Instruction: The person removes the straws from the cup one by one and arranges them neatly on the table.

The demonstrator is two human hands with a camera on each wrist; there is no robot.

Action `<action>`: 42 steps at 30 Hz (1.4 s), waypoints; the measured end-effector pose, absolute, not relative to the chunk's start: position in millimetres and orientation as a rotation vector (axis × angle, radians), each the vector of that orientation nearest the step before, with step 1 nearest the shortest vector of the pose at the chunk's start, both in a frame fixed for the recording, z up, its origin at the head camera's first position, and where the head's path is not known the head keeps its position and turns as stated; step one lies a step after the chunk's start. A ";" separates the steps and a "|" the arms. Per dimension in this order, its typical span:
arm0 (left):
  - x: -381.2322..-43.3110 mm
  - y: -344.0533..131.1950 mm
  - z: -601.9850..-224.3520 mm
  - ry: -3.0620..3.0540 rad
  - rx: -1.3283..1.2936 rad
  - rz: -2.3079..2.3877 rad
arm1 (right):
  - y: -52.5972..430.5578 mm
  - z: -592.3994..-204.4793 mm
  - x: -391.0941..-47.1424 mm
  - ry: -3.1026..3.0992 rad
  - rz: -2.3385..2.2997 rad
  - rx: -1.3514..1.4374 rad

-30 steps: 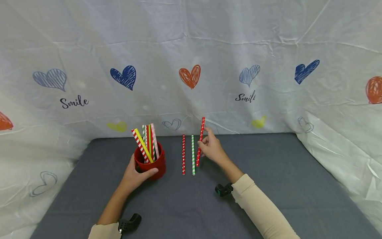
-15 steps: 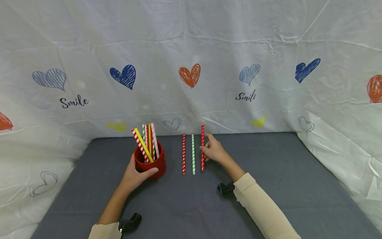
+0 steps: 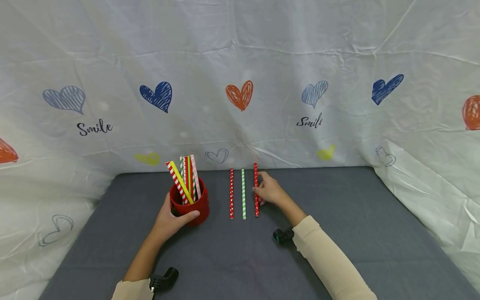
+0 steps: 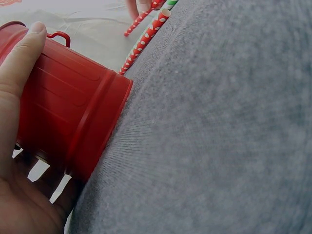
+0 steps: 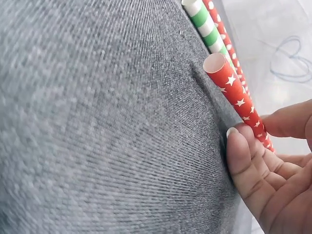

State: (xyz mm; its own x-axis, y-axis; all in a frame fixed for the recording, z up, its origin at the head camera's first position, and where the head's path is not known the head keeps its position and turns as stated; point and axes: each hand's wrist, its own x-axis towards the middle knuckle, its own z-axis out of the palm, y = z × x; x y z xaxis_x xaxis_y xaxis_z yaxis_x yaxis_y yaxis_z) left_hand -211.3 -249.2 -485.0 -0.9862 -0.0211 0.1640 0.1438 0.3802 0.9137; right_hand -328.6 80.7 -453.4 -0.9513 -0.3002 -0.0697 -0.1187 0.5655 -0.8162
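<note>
My left hand [image 3: 169,221] grips a small red bucket [image 4: 73,92], thumb on one side and fingers round the other. Several patterned and plain paper straws [image 3: 188,179] stand leaning inside it. My right hand [image 3: 271,191] pinches a red paper straw with white stars [image 5: 240,102] between thumb and fingers, very low over the cloth. To its left a green-and-white striped straw [image 3: 243,193] lies on the table. Farther left is a red straw with white dots [image 3: 231,193], roughly parallel to it. In the right wrist view the star straw's near end looks slightly raised.
A grey cloth covers the table [image 3: 225,258]. Behind it hangs a white sheet [image 3: 270,37] printed with hearts and words, meeting the table's back edge. Black wrist devices [image 3: 283,236] are on both forearms.
The right hand has brought the red star straw down and a little right, from slanted close beside the green-striped straw to nearly parallel with it. The left hand and bucket have stayed put.
</note>
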 end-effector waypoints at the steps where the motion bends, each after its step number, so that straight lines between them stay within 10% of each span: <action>1: -211.2 -249.0 -484.7 -2.485 -0.109 -1.665 | 80.5 -453.7 -328.9 2.601 -1.316 -0.353; 42: -212.8 -250.3 -484.8 -2.460 -0.144 -1.694 | 70.1 -451.6 -335.2 2.733 -0.944 -0.327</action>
